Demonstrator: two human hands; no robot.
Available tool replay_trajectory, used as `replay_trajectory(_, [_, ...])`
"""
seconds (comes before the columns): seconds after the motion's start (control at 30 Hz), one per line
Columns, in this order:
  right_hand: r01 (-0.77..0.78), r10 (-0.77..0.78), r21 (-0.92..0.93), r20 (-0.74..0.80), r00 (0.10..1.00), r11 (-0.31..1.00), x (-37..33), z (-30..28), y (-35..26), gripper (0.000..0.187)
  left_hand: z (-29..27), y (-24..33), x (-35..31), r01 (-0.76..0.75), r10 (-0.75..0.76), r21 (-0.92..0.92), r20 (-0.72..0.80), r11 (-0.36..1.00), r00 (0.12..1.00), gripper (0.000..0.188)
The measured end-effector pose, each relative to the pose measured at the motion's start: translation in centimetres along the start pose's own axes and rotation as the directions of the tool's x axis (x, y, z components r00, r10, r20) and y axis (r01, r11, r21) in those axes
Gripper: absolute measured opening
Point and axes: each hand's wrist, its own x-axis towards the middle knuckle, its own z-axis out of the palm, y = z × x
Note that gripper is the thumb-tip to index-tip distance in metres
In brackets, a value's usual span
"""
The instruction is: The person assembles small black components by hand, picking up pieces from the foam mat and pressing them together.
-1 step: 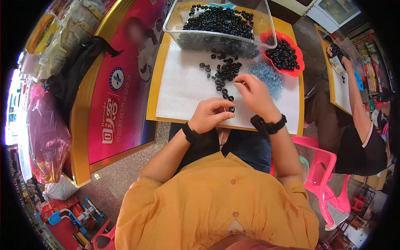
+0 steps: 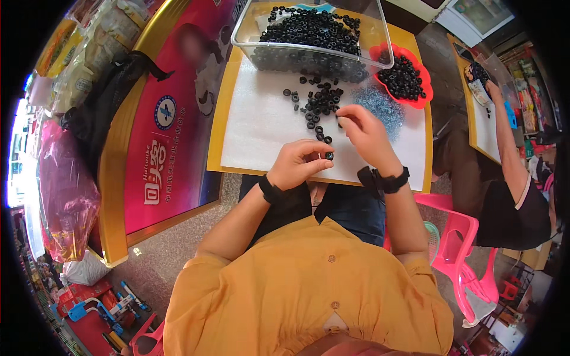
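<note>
My left hand (image 2: 295, 161) pinches a small black ring-shaped piece (image 2: 329, 155) between thumb and fingertips, above the near edge of the white work mat (image 2: 252, 127). Something pale green shows inside the ring. To its upper right, my right hand (image 2: 365, 132) is closed in a pinch; whatever lies between its fingertips is too small to name. Left of and beyond its fingertips, loose black ring-shaped pieces (image 2: 322, 101) are scattered on the mat. A heap of tiny blue-grey bits (image 2: 383, 110) lies just beyond the right hand.
A clear plastic bin (image 2: 237, 38) full of black rings stands at the far side. A red scalloped bowl (image 2: 426, 77) at the right holds more. A pink chair (image 2: 460, 231) stands right of me, near another person's arm (image 2: 504, 127) at a second table. A pink panel (image 2: 169, 118) borders the left.
My right hand has shifted very slightly to the right. The left hand keeps its pinch on the black ring in nearly the same place.
</note>
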Motion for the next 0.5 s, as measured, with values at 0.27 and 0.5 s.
replay_trajectory(0.27, [-0.243,0.347,0.889,0.103,0.932,0.388,-5.7,-0.6,0.4,0.023,-0.1,0.2,0.1,-0.051,0.051,0.047,0.002,0.998,0.999,0.028])
replay_trajectory(0.5, [-0.146,0.311,0.938,0.044,0.949,0.313,-7.2,0.5,1.8,0.021,0.2,-0.2,0.0,-0.053,0.053,0.027,-0.004,0.998,0.999,0.027])
